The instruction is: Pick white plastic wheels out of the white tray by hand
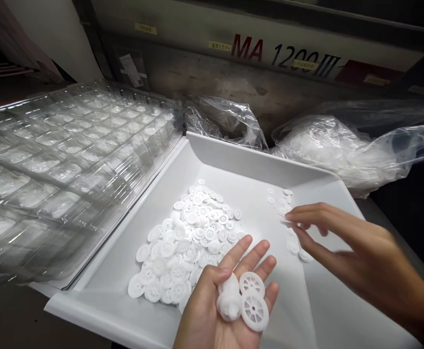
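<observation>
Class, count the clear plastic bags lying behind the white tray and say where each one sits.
2. One clear bag lies behind the white tray's back edge; the other bag lies to its right. More may be hidden.

My left hand palm up, cradling white spoked plastic wheels over white tray. My right hand fingers spread, above few loose wheels near tray's right side. Big wheel pile mid-tray. Clear blister trays stacked left; plastic bags behind.
</observation>
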Motion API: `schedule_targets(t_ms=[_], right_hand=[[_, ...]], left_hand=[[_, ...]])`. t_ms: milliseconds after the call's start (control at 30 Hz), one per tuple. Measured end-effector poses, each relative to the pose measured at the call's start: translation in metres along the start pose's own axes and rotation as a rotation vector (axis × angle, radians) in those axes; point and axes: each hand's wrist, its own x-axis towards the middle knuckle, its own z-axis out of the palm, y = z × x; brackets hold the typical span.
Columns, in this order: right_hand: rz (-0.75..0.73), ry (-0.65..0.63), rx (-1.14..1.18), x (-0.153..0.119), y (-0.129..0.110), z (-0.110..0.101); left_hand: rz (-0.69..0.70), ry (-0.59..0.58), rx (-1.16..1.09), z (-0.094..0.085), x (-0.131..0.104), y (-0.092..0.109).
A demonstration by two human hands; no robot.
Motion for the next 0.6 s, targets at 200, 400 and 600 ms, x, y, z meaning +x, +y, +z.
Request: schedule_targets(t_ms=[200, 400, 600], right_hand=[[-0.408, -0.007, 0.097, 0.000, -0.045, 0.003], [-0.448, -0.009, 0.147, -0.006, -0.034, 0.015], [-0.364, 0.008, 0.170, -0.007, -0.040, 0.012]], left_hand=[[-0.004, 0.084, -0.172, 0.006, -0.001, -0.003], [0.002, 0.099, -0.196, 0.009, 0.001, -0.006], [-0.018, 0.070, -0.113, 0.005, 0.001, -0.003]])
